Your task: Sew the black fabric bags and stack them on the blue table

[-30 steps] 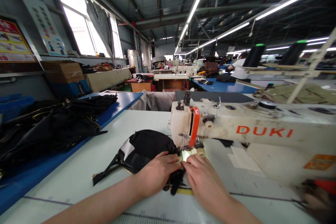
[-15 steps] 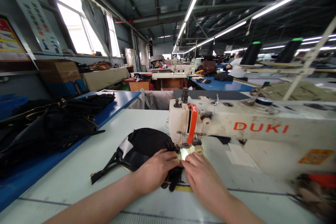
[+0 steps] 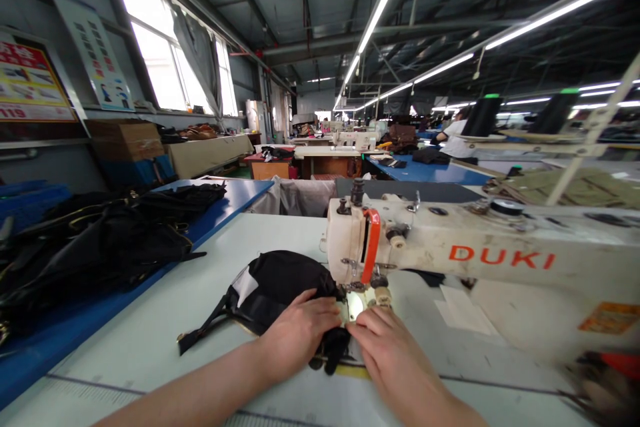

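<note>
A black fabric bag [image 3: 285,283] lies on the sewing table, its right edge at the needle area of a white sewing machine [image 3: 400,233]. A white patch shows on its left side, a zipper along its near edge, and a strap trails off to the left. My left hand [image 3: 303,330] rests over the bag's right part, fingers closed on the fabric. Close by, my right hand [image 3: 387,343] is closed, thumb and fingertips pinched at the bag's edge just in front of the lit presser foot. The fingers hide the exact stitching spot.
Black bags [image 3: 100,240] are heaped on a blue table [image 3: 145,293] at the left. White paper pieces [image 3: 465,310] lie under the machine arm. Black thread cones [image 3: 483,117] stand behind it at the right. A person in white [image 3: 455,137] is farther back.
The view has tilted slightly, so everything sits a little lower and farther right. Both hands and the bag keep nearly the same place at the machine.
</note>
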Motion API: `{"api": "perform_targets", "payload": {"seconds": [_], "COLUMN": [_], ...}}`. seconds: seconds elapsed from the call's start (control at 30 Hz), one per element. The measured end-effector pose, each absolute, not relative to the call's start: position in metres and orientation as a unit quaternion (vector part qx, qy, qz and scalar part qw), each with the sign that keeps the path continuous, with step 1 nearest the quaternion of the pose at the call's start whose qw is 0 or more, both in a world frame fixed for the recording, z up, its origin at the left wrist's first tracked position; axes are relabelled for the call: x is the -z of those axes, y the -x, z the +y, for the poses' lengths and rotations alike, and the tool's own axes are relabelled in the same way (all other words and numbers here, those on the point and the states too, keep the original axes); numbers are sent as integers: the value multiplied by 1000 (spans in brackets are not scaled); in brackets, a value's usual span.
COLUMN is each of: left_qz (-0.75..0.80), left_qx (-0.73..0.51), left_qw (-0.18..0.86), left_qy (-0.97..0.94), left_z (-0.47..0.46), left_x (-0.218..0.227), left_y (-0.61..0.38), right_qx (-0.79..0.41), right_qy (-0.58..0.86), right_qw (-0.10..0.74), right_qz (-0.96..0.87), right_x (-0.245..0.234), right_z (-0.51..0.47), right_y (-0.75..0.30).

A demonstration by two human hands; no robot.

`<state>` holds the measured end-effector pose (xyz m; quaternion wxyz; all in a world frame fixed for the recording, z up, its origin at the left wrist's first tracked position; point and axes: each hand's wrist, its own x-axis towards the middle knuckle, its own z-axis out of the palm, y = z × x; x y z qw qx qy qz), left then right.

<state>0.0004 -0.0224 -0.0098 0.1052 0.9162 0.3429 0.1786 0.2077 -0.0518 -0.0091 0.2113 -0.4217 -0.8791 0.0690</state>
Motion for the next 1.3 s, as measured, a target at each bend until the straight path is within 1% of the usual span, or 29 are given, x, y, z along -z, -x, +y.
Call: {"api": "perform_targets", "payload": {"seconds": [0.3,0.6,0.9,1.3], "left_qz": [350,351,352,369], "left_qx": [-169,-178,-179,-174], "left_qw": [107,100,110,99], "left_qy": [-915,-914,-912,-908], "left_z": [-23,-8,-3,2], "left_x": [8,10,5,7], "left_y": [-1,-3,-6,-8], "right_qx": [-64,-34,-47,-63], "right_qy": [427,448,458,461], "right_qw": [196,179,207,252], "right_qz": [-880,-875,-863,-848], "right_x": [7,2,7,8], "right_z": [-49,-47,-44,-44], "right_y": [-208,-205,-209,-215]}}
